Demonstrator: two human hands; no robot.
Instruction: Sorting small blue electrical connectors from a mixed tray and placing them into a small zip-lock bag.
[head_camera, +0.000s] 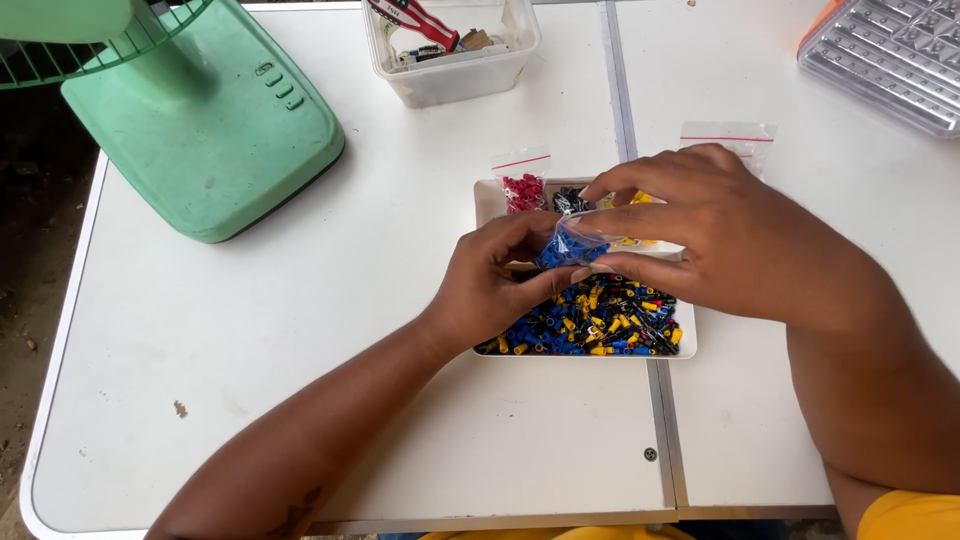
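At frame centre, both hands pinch a small clear bag (572, 243) of blue pieces over the white tray (487, 200): left hand (492, 285) fingers grip its lower edge, right hand (715, 240) fingers apparently its top.

Clear glossy plastic bag (572, 243) (crinkled); matt white table (300, 330), smooth; glossy green plastic fan base (205, 130) upper left; clear ribbed plastic case (885, 55) upper right.

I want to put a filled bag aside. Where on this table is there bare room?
Bare tabletop lies between the green fan base and the white tray, and along the near edge. Around the tray it is crowded: both hands, small bags, clear tub.
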